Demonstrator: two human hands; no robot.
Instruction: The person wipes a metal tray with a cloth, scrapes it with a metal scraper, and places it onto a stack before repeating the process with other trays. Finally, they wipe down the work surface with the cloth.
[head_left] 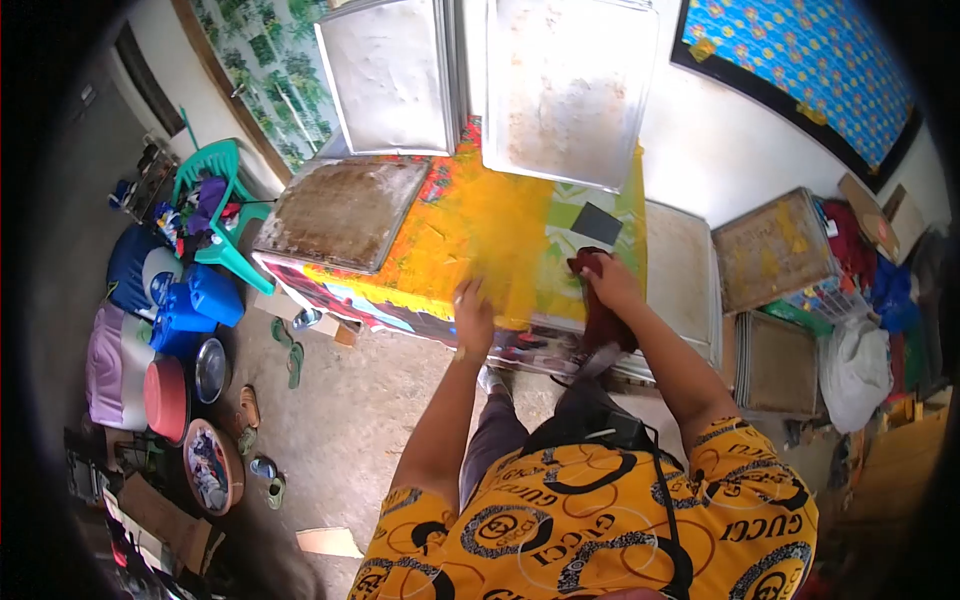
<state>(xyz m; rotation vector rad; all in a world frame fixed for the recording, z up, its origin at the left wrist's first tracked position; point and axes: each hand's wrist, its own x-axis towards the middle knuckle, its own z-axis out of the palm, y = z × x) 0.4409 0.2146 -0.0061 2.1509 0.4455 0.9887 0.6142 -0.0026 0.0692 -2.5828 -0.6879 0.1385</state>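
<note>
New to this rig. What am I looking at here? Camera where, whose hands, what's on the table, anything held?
There is no machine: a person works with two bare hands. The single picture comes from a camera worn on the head, looking steeply down with a wide fisheye lens, so the yellow patterned shirt fills the bottom edge.

The table has a colourful cloth with a yellow smear. On it lie a worn metal tray, two larger pale trays near the wall, and a small dark flat piece.

The left hand rests flat at the table's near edge. The right hand grips a dark red cloth that hangs over the edge.
</note>
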